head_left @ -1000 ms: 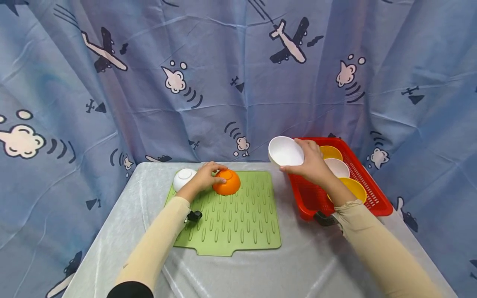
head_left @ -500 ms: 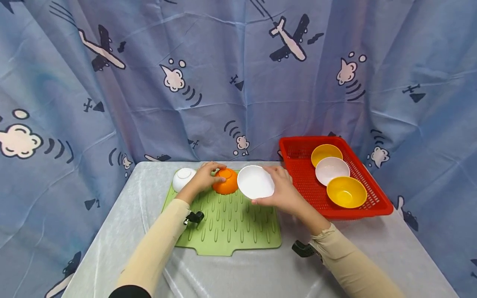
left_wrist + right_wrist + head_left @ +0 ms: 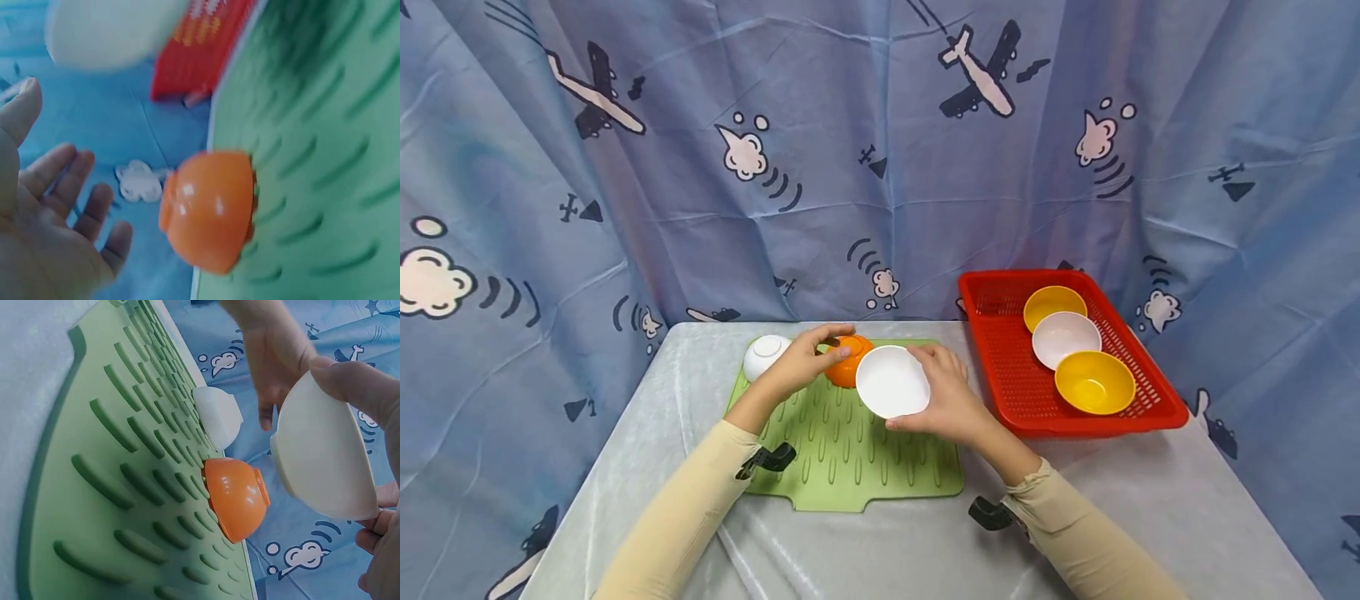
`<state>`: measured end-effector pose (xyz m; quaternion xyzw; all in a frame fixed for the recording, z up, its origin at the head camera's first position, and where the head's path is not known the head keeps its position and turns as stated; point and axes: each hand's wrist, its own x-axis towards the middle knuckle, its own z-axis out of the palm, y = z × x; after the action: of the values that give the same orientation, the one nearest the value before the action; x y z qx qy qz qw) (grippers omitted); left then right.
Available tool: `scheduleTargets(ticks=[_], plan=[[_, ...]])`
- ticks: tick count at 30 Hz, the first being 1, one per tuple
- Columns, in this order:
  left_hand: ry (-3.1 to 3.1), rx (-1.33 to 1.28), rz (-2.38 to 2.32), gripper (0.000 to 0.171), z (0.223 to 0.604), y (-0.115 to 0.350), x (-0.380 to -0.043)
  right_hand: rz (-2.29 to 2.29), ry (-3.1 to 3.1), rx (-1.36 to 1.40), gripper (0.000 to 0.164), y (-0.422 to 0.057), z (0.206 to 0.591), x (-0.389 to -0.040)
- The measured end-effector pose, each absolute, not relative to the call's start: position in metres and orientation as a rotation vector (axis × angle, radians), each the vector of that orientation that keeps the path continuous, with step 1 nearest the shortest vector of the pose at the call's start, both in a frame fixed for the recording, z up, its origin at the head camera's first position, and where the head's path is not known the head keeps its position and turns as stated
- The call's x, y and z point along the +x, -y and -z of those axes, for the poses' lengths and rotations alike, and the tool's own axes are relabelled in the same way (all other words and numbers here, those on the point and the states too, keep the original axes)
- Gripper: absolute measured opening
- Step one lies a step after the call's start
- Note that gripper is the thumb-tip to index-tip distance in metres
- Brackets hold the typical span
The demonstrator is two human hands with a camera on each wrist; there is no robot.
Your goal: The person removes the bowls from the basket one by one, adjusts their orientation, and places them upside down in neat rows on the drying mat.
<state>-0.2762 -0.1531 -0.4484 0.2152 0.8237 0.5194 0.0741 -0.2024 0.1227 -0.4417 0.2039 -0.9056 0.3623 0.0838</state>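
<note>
My right hand (image 3: pixel 951 398) grips a white bowl (image 3: pixel 892 383) by its rim, thumb on one side and fingers on the other. The bowl is held in the air above the green draining mat (image 3: pixel 850 479), its hollow facing the head camera. An orange bowl (image 3: pixel 209 209) lies upside down on the mat, partly hidden in the head view. My left hand (image 3: pixel 797 367) hovers beside it; the left wrist view shows spread, loosely bent fingers (image 3: pixel 100 206) apart from the orange bowl. Left of it, another white bowl (image 3: pixel 763 358) rests upside down on the mat.
At the right stands a red plastic basket (image 3: pixel 1011 387). Inside lie a yellow bowl (image 3: pixel 1051 302), a pale pink-white bowl (image 3: pixel 1063 340) and a second yellow bowl (image 3: pixel 1093 385), all hollow side up. A patterned blue curtain (image 3: pixel 820 167) hangs behind the table.
My right hand has carried the white bowl leftward and down from beside the basket to over the mat. My left hand has come slightly away from the orange bowl.
</note>
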Motion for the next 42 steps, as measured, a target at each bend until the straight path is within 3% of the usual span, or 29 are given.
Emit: scheduleTargets(ticks=[14,33,36,42], plan=[[-2.213,0.514,-1.651,0.059,0.445,0.144,-0.198,-1.104,2.624,0.668,0.120,-0.117,0.437,-0.184],[-1.979,0.389,-1.920,0.066,0.450,0.143,-0.179,-0.979,2.553,0.776,0.124,-0.115,0.442,-0.170],[-2.010,0.406,-1.945,0.069,0.442,0.144,-0.179,-0.985,2.527,0.776,0.116,-0.118,0.435,-0.169],[-2.311,0.533,-1.823,0.068,0.434,0.150,-0.180,-1.316,2.600,0.671,0.083,-0.132,0.418,-0.175]])
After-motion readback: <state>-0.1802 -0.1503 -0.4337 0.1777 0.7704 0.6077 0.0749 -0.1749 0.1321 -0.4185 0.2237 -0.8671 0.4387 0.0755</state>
